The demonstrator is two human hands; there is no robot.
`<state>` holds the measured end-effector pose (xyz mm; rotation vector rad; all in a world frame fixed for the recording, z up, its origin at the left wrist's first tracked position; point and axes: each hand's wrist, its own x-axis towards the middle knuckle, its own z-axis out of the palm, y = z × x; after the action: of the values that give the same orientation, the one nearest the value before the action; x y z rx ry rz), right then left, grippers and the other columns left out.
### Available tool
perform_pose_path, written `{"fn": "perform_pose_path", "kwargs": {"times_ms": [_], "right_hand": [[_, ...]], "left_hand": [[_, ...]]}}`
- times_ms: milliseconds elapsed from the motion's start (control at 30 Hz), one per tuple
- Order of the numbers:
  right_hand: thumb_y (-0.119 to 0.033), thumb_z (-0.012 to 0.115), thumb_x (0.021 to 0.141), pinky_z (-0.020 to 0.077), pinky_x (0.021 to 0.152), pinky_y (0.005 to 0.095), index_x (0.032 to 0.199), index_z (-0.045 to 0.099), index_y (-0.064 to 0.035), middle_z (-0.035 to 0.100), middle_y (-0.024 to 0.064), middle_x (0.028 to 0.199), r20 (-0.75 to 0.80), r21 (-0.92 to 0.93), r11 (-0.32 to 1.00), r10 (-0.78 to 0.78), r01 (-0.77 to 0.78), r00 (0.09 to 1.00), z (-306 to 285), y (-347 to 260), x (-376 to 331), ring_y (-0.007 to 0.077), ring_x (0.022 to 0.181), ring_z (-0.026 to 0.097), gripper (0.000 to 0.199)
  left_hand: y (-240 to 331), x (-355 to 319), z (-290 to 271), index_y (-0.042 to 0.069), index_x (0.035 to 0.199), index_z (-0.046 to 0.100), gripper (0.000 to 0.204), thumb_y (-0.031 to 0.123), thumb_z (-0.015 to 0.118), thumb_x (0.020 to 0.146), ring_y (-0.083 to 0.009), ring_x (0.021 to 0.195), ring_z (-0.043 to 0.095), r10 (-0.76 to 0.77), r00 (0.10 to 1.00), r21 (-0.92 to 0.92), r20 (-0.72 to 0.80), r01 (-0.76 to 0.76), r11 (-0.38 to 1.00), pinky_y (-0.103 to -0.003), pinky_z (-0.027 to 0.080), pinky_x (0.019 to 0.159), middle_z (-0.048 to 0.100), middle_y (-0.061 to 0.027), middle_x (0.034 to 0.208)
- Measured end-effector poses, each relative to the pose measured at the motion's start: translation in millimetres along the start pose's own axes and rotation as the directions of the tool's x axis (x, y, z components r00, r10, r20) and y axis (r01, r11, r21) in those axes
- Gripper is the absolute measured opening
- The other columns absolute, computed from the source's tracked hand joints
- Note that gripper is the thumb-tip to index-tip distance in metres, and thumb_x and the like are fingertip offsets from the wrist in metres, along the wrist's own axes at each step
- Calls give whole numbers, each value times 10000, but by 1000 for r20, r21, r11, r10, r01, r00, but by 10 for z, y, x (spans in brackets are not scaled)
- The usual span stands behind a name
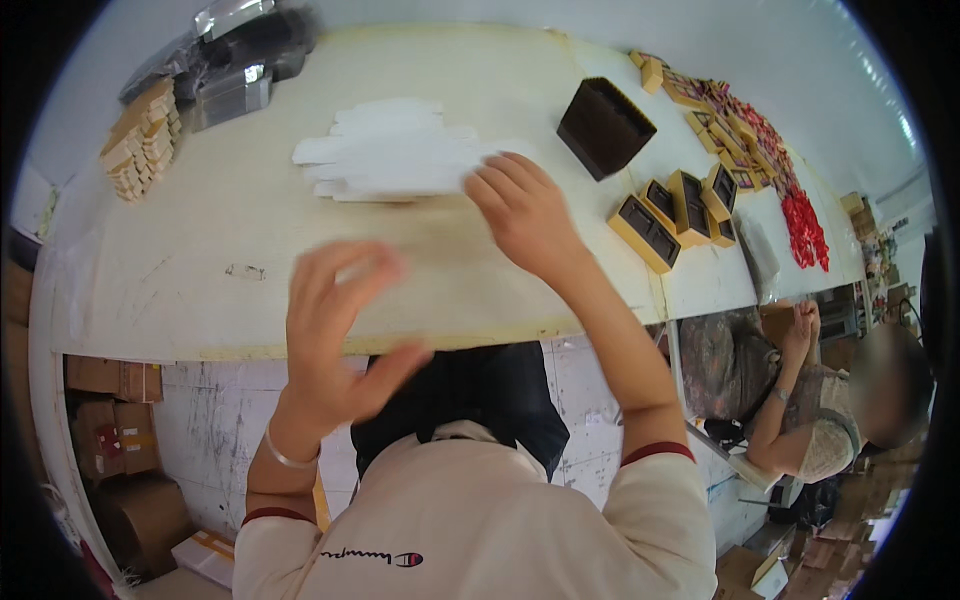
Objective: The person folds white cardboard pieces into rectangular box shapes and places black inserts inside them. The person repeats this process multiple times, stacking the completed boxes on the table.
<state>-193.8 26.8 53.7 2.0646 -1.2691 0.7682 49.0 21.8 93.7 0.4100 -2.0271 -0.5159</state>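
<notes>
A spread of overlapping flat white pieces (385, 150), looking like paper or thin card, lies on the pale worktable (190, 285). My right hand (520, 210) is at the spread's right edge, its fingers bent and close together. Its fingertips are partly hidden, and what they pinch, if anything, does not show. Nearer to me, my left hand (335, 325) hovers by the table's front edge, thumb and fingers wide apart with nothing between them. Motion blurs it. Right of my right hand stands a dark brown open box (605, 128).
Several gold boxes with dark inserts (645, 232) stand at the right, before a pile of small red and gold packs (745, 130). Stacked pale blocks (145, 145) and plastic-wrapped bundles (232, 95) sit far left. A co-worker (810, 400) sits at the right. Cartons (115, 440) are under the table.
</notes>
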Motion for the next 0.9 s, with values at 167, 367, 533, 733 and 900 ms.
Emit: {"fn": "perform_pose_path", "kwargs": {"times_ms": [167,367,533,733,900], "right_hand": [[-28,637,705,490,771,389,974,583,-6,612,138,902,325,125,977,124,-172,938,-820,-522,-890,300,845,592,275],[-13,631,761,460,720,416,1035,588,-47,587,143,957,298,193,707,619,-681,727,-611,-709,-1270,304,811,560,279],[-25,664,740,449,810,399,962,615,-44,589,122,985,259,212,846,434,-489,863,-456,-667,-1364,312,919,561,228],[-20,679,771,446,815,384,964,622,-36,581,125,946,423,355,676,501,-646,756,-483,-590,-1206,314,900,557,202],[-85,695,756,438,823,394,982,611,-56,568,140,1024,203,188,830,491,-526,847,-342,-641,-1193,310,977,550,243]], "left_hand": [[-330,-404,529,71,1066,633,351,221,736,766,-302,851,598,49,927,210,373,-135,968,-395,465,794,656,-100,914],[-374,-502,890,119,1033,628,299,80,713,749,-308,860,573,-375,759,81,533,395,915,-386,461,779,631,-80,906],[-477,-538,897,97,931,621,201,74,710,751,-291,969,537,-118,855,165,506,39,986,-373,436,785,593,-78,1004],[-397,-458,887,90,906,628,149,141,704,790,-252,842,562,-214,826,121,521,177,977,-390,403,768,614,-34,789],[-415,-406,1017,87,944,636,190,167,710,787,-257,891,559,-416,755,263,507,324,909,-393,408,781,609,-60,875]]}}
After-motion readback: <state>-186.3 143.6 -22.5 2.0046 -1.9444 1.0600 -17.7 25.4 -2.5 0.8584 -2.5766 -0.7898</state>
